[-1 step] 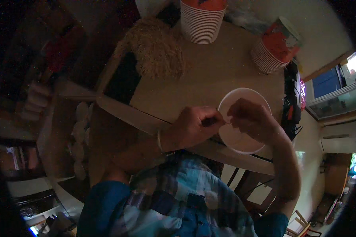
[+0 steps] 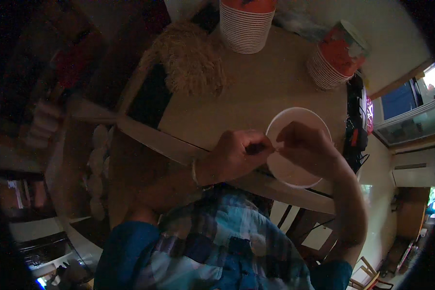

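Note:
A round white tub [image 2: 295,180] stands at the table's near right edge with its mouth facing up. My left hand [image 2: 237,152] is at the tub's left rim, its fingers closed in a pinch. Over the mouth, my right hand [image 2: 308,147] has its fingers bent and drawn together, with its tips close to the left fingertips. A tiny pale bit shows where the fingertips meet, too small and dark to name. Farther left on the table lies a heap of tan, stringy, fibre-like material [image 2: 193,63], apart from both hands.
A tall stack of white-and-orange paper tubs [image 2: 246,29] stands at the far edge, and another stack [image 2: 334,60] leans at the far right. Crumpled clear plastic [image 2: 302,24] lies between them. Cables and dark items [image 2: 356,130] line the right side. Several pale round things [image 2: 97,162] sit lower left.

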Action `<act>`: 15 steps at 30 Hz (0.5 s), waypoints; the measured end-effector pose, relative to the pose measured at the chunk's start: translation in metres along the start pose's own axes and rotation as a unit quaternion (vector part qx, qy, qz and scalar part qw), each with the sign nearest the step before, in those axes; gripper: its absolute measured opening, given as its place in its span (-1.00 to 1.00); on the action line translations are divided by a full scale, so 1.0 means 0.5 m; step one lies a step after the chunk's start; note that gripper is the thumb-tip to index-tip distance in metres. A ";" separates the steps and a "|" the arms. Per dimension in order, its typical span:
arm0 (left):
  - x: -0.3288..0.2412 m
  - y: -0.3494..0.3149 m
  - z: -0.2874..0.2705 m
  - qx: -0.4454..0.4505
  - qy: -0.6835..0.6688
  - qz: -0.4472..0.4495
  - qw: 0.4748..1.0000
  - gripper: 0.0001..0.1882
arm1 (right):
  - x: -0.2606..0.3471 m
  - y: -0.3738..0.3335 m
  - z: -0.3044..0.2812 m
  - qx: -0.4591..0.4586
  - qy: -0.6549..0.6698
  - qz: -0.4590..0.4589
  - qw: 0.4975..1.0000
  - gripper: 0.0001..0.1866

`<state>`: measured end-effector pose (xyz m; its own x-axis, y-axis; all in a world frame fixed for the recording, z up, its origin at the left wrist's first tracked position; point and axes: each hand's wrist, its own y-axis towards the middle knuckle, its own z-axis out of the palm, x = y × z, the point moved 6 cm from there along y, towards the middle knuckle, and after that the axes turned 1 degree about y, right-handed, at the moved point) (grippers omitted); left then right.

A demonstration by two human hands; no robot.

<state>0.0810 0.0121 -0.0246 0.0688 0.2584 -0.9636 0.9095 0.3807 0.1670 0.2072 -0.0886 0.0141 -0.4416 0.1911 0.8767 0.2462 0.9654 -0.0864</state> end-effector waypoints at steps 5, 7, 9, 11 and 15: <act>-0.008 -0.002 -0.009 0.013 0.015 -0.015 1.000 -0.86 | 0.042 -0.013 0.024 0.020 -0.087 0.014 0.996 -0.87; -0.014 -0.004 -0.010 0.013 0.020 0.003 1.000 -0.85 | 0.037 -0.014 0.025 -0.010 -0.086 -0.012 0.996 -0.88; -0.018 -0.009 -0.015 -0.003 -0.005 -0.019 1.000 -0.84 | 0.049 -0.013 0.027 -0.019 -0.112 -0.084 0.990 -0.90; -0.018 -0.009 -0.017 0.004 -0.008 -0.027 1.000 -0.84 | 0.052 -0.011 0.027 -0.021 -0.117 -0.091 0.989 -0.90; -0.017 -0.009 -0.016 0.015 -0.040 -0.040 0.998 -0.83 | 0.062 -0.013 0.030 -0.038 -0.132 -0.122 0.983 -0.93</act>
<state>0.0731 0.0152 -0.0155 0.0267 0.1550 -0.9876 0.9253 0.3700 0.0831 0.1788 -0.0861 0.0348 -0.7017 0.0042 0.7125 0.1644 0.9739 0.1562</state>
